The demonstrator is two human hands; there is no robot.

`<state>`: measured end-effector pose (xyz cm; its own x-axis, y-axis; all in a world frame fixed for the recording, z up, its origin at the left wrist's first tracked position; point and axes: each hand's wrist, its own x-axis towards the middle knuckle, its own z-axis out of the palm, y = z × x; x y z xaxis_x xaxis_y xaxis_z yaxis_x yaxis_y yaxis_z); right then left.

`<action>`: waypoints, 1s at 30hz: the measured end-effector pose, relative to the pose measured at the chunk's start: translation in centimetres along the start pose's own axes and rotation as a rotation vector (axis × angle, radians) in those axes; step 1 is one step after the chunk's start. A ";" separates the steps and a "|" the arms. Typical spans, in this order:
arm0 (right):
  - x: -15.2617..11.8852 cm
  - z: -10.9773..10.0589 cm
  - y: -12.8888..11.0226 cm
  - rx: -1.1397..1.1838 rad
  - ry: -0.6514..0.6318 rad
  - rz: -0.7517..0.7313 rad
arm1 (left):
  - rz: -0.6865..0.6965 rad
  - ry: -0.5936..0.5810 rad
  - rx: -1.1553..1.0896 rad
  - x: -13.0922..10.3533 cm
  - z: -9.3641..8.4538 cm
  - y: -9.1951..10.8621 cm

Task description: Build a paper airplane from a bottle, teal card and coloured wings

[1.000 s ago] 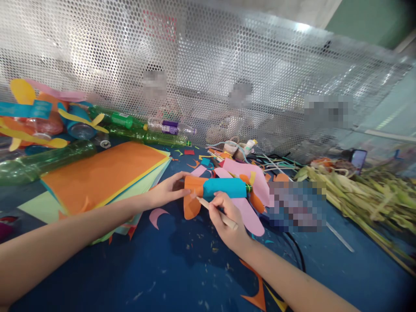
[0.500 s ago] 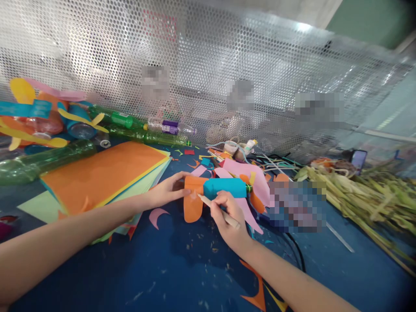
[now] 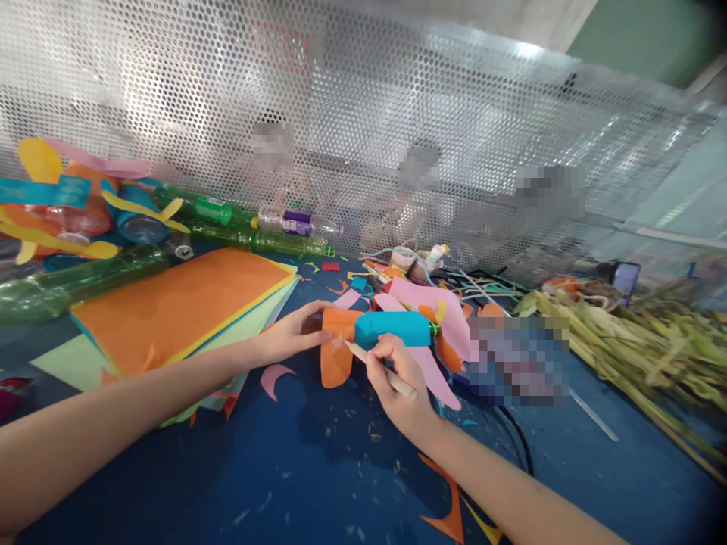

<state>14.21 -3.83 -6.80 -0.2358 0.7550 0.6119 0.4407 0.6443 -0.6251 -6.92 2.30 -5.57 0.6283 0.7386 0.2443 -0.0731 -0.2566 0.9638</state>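
A small bottle wrapped in blue paper (image 3: 394,328), with a green cap at its right end, lies on its side in front of me. Its left end carries orange paper (image 3: 336,369) with a rounded flap hanging toward me. My left hand (image 3: 304,331) grips this orange end, the thumb on the front and the fingers partly hidden behind. Closed around a pale, pencil-like pointed stick (image 3: 400,384), my right hand (image 3: 400,378) has its tip on or just by a whitish patch on the orange paper. Pink paper pieces (image 3: 437,376) lie around the bottle's right end.
Stacked coloured sheets (image 3: 187,310) lie at left, beside green plastic bottles (image 3: 85,280) and decorated bottle models (image 3: 68,204). A perforated metal screen (image 3: 341,113) stands behind. Dried husks (image 3: 613,341) and a black cable (image 3: 519,439) are at right; paper scraps (image 3: 446,499) litter the blue table.
The pale stick and my right hand have shifted very slightly left. My left hand keeps its hold on the orange paper end.
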 end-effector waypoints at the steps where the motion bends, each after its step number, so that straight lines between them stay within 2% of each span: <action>1: 0.0 0.0 0.0 -0.007 0.004 -0.004 | 0.001 -0.001 -0.002 0.0 0.0 -0.1; 18: 0.1 0.0 0.1 -0.023 0.009 -0.011 | -0.043 0.010 0.010 0.0 0.1 0.4; 30: -0.1 0.0 0.5 -0.018 0.031 -0.019 | -0.026 0.020 0.048 -0.1 0.1 0.4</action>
<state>14.40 -3.57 -7.14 -0.2178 0.7380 0.6387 0.4519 0.6563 -0.6042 -6.91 2.09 -5.18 0.6137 0.7576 0.2222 -0.0194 -0.2668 0.9635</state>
